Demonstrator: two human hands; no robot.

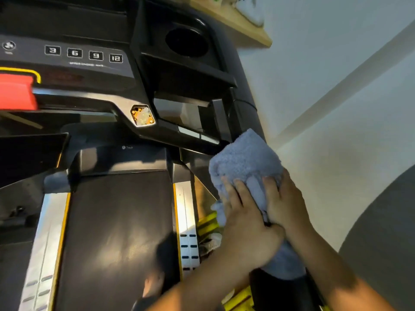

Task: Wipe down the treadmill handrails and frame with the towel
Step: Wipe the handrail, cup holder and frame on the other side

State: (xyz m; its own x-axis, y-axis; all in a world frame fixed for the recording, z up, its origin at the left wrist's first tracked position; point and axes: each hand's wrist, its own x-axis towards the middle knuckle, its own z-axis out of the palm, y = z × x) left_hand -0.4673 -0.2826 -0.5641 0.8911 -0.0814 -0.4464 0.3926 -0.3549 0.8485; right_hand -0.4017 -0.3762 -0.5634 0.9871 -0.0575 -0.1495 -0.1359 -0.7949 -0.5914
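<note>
**As two hands are gripping the towel [244, 167], the handrail [276, 290] is lying wrapped inside it**

While the left hand [247, 223] is curling its fingers over the pale blue cloth from the belt side, the right hand [285, 203] is clasping it from the wall side. The towel is covering the treadmill's right rail just below the console [89, 57], with bare black rail showing under the wrists. The running belt [116, 232] is lying to the left.
</note>
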